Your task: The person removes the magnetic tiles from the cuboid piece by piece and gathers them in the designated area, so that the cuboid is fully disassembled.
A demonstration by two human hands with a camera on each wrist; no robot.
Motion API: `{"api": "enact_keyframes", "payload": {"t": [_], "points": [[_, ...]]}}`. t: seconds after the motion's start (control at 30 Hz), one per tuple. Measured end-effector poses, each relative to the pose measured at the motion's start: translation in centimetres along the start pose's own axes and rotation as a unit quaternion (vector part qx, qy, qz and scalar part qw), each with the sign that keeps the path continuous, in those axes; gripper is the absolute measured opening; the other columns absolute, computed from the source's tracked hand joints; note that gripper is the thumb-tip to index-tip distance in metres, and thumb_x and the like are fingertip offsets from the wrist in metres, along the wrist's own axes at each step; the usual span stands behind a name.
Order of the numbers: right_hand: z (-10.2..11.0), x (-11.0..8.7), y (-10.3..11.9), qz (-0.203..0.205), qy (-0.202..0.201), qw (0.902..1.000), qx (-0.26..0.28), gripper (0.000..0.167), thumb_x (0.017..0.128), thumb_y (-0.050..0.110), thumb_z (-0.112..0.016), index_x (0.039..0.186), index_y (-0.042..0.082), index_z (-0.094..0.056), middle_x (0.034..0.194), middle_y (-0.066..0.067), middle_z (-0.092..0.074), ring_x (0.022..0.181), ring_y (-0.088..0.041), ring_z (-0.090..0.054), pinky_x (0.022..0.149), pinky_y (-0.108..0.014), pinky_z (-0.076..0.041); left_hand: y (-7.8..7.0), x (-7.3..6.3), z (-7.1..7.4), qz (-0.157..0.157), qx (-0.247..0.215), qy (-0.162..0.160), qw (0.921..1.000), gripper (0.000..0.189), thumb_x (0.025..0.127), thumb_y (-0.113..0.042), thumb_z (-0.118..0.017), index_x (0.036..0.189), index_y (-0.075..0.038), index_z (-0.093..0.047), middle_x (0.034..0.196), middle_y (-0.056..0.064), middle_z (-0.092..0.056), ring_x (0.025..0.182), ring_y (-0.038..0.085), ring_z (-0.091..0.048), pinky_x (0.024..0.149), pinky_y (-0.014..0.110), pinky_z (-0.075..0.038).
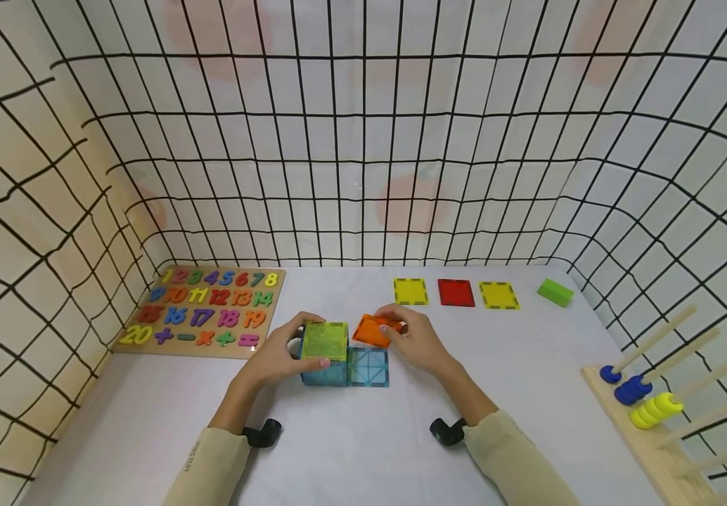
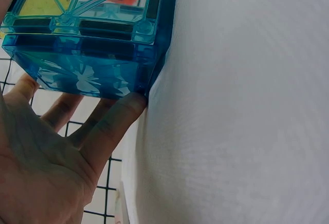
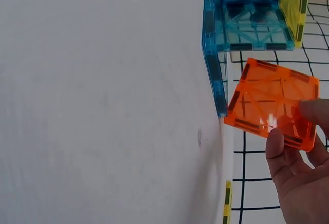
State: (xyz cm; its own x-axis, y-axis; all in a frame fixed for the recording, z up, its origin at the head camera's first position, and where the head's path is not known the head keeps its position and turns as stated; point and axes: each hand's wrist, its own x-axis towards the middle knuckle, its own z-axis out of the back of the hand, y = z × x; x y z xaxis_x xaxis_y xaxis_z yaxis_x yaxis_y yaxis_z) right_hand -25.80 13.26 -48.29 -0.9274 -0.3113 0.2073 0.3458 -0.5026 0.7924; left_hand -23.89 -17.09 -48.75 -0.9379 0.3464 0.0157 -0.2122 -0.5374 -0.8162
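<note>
A box of translucent blue magnetic tiles [image 1: 323,375] stands on the table, with a yellow tile [image 1: 325,340] as its top. My left hand [image 1: 277,356] holds this box from the left, thumb along the front near the top. In the left wrist view, fingers touch the blue wall [image 2: 77,72]. A blue tile [image 1: 370,367] lies flat against the box's right side. Just above that tile, my right hand [image 1: 419,342] pinches an orange magnetic tile [image 3: 262,90] between thumb and fingers. It is tilted and apart from the box in the right wrist view.
Behind, a row holds a yellow tile [image 1: 410,291], a red tile [image 1: 455,292] and another yellow tile [image 1: 499,295]. A green block [image 1: 555,292] lies farther right. The number puzzle board [image 1: 211,340] is at left, a wooden bead counter [image 1: 629,429] at right. Black grid-patterned walls surround the table.
</note>
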Motion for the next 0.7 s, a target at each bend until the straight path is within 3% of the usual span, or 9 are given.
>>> {"api": "enact_keyframes", "payload": {"t": [0.13, 0.2, 0.4, 0.7], "points": [[0.9, -0.3, -0.4, -0.013, -0.019, 0.9996, 0.016, 0.028, 0.101, 0.015, -0.066, 0.129, 0.019, -0.064, 0.130, -0.003, -0.068, 0.116, -0.025, -0.063, 0.095, -0.042, -0.060, 0.0, 0.0, -0.2, 0.006, -0.002, 0.001, 1.0000, 0.070, 0.078, -0.054, -0.085, 0.138, -0.041, -0.051, 0.146, 0.000, -0.059, 0.137, 0.039, -0.050, 0.104, 0.064, -0.050], [1.4, -0.4, -0.4, -0.018, -0.025, 0.9991, 0.029, 0.032, 0.101, 0.014, -0.066, 0.132, 0.021, -0.062, 0.130, -0.005, -0.067, 0.117, -0.028, -0.064, 0.092, -0.042, -0.062, 0.0, 0.0, -0.2, 0.006, -0.006, 0.001, 1.0000, 0.070, 0.078, -0.054, -0.085, 0.138, -0.040, -0.051, 0.146, 0.001, -0.058, 0.138, 0.040, -0.050, 0.104, 0.065, -0.050], [3.0, -0.9, -0.7, -0.025, -0.031, 0.9982, 0.044, 0.047, 0.101, 0.011, -0.066, 0.145, 0.022, -0.057, 0.129, -0.011, -0.062, 0.107, -0.031, -0.064, 0.071, -0.027, -0.063, -0.1, -0.1, 0.0, 0.002, -0.014, 0.001, 0.9999, 0.070, 0.078, -0.053, -0.085, 0.138, -0.039, -0.051, 0.144, 0.002, -0.059, 0.137, 0.039, -0.050, 0.102, 0.063, -0.052], [4.5, -1.4, -1.9, -0.064, -0.036, 0.9959, 0.054, 0.051, 0.101, 0.010, -0.064, 0.148, 0.026, -0.054, 0.127, -0.013, -0.057, 0.104, -0.032, -0.065, 0.069, -0.026, -0.062, -0.2, -0.1, 0.0, -0.001, -0.016, 0.002, 0.9999, 0.070, 0.079, -0.051, -0.085, 0.139, -0.039, -0.051, 0.142, 0.002, -0.061, 0.134, 0.038, -0.052, 0.101, 0.062, -0.053]]}}
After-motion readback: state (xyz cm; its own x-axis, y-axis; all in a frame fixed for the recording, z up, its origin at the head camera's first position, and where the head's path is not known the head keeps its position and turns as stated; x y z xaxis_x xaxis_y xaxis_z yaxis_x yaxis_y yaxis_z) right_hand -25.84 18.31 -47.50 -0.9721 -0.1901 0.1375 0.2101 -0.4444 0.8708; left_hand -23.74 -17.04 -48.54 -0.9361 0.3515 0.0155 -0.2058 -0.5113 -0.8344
